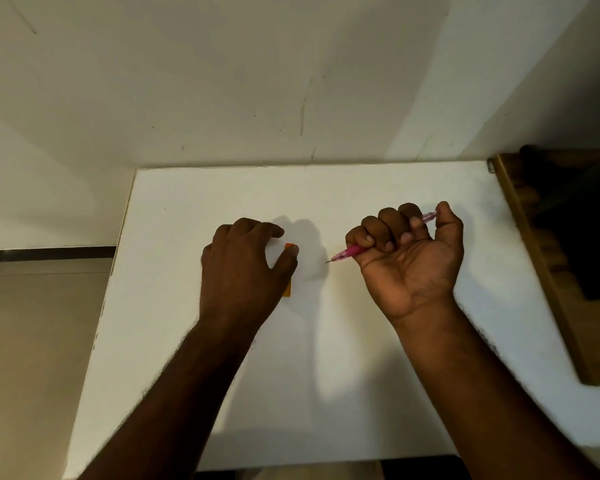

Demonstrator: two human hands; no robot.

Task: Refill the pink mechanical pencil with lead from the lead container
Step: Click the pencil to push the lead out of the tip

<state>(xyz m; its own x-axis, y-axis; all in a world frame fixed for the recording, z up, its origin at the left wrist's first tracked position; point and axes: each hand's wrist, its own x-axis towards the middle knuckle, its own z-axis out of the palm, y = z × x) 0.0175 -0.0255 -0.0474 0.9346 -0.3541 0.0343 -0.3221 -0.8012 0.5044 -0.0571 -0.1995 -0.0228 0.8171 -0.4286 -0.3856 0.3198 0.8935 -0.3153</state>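
My right hand [409, 258] is turned palm up and closed in a fist around the pink mechanical pencil [352, 251]. The pencil's dark tip points left toward the middle of the white table [326, 375], and its clear pink rear end sticks out by my thumb. My left hand [243, 268] arches palm down over the orange lead container [288, 289], which lies flat on the table. My thumb lies across the container and hides most of it; only its orange ends show. My left fingers are spread and not closed on it.
The white table meets a pale wall at the back. A brown wooden piece [551, 271] lies along the table's right edge. The table's left edge drops off to a tiled floor [32, 341].
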